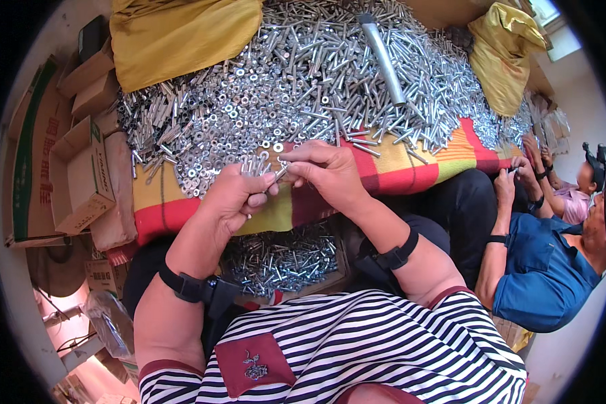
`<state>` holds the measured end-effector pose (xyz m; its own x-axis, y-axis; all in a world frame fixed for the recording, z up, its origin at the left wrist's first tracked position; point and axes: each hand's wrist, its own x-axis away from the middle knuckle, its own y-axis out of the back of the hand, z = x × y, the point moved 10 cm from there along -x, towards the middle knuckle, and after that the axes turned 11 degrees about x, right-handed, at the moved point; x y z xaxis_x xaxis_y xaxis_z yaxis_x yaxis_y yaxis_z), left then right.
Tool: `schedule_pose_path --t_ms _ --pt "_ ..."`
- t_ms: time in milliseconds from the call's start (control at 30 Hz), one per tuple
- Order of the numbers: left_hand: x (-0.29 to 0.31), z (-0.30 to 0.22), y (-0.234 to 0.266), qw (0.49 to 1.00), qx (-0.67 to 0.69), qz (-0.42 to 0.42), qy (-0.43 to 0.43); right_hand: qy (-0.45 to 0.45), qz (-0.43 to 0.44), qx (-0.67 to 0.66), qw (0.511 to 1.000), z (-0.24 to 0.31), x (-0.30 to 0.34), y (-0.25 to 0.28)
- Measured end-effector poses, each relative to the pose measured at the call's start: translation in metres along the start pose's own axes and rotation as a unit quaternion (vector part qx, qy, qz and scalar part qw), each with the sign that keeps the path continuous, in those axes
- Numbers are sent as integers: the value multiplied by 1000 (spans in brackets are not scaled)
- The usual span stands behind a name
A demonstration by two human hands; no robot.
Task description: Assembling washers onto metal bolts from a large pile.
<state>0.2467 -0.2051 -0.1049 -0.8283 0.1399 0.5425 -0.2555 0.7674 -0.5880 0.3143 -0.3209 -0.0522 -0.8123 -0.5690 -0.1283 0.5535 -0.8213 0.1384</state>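
Note:
My left hand (230,196) is closed round several small metal bolts (252,166), whose ends stick up past the thumb. Close beside it, my right hand (328,170) pinches a small bolt (282,168) between thumb and fingertips; whether a nut or washer is on it is too small to tell. Both hands are just above the near edge of a checked cloth (405,176). Beyond them lies a wide heap of loose washers and nuts (229,111), which runs into long bolts or metal sleeves (316,60) to the right.
A metal tube (385,64) lies on the heap. Below my hands is a box of finished-looking bolts (283,262). Yellow sacks (188,37) edge the heap. An open carton (81,176) stands at left. At right, a co-worker in a blue shirt (542,269) handles small parts.

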Motion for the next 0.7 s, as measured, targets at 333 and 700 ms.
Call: schedule_pose_path --t_ms 333,700 --pt "1 -24 -8 984 -134 -38 -109 -40 -11 145 989 -12 -10 3" --pt "8 -13 -22 960 -180 -20 -215 1 -47 -181 982 14 3 -14"
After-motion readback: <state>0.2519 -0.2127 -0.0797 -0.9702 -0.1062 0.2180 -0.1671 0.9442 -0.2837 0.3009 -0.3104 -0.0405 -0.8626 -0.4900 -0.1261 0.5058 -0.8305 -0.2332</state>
